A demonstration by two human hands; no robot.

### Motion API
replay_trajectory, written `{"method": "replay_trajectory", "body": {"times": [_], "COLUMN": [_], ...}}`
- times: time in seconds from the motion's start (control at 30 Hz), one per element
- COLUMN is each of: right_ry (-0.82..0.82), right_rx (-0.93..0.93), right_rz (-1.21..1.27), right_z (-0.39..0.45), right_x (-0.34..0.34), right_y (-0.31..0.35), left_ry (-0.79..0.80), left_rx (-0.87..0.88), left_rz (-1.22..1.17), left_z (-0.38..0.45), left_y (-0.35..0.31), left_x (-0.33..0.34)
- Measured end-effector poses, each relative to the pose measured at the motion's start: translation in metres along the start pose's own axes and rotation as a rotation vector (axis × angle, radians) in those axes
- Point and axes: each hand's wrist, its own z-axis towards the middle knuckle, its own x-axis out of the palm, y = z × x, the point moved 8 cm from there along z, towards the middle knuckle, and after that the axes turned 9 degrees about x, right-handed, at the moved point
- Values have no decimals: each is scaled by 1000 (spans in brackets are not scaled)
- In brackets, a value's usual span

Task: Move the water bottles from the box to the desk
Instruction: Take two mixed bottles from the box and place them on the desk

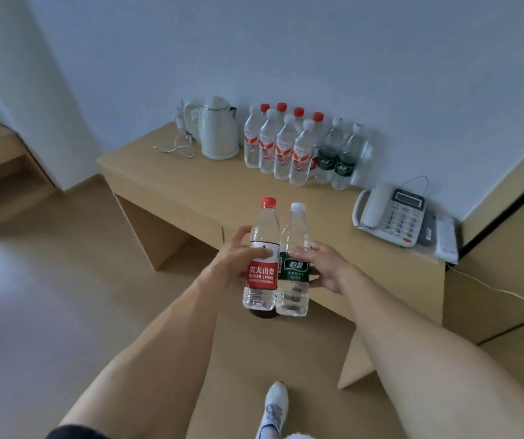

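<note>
While both bottles stand upright and touching, the left hand (238, 258) grips the red-label bottle (262, 258) and the right hand (324, 267) grips the green-label bottle (293, 264), in the air before the table (210, 191); the bottle row (298, 147) lies ahead.

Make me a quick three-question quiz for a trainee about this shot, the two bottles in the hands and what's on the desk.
1. True or false: the left hand grips the red-label bottle.
2. What label colour has the bottle in the right hand? A) blue B) green C) yellow
3. Fill in: on the desk, the white kettle stands to the ____ of the row of bottles.

Key:
1. True.
2. B, green.
3. Left. The telephone lies at the other end.
</note>
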Motion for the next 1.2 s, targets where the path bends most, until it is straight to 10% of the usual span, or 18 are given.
{"method": "replay_trajectory", "body": {"times": [1.2], "right_ry": [-634], "right_rx": [-249], "right_rz": [-37], "right_z": [162], "right_x": [-164], "right_y": [145], "left_ry": [381], "left_rx": [362], "left_rz": [349], "left_z": [324], "left_y": [-88], "left_x": [98]}}
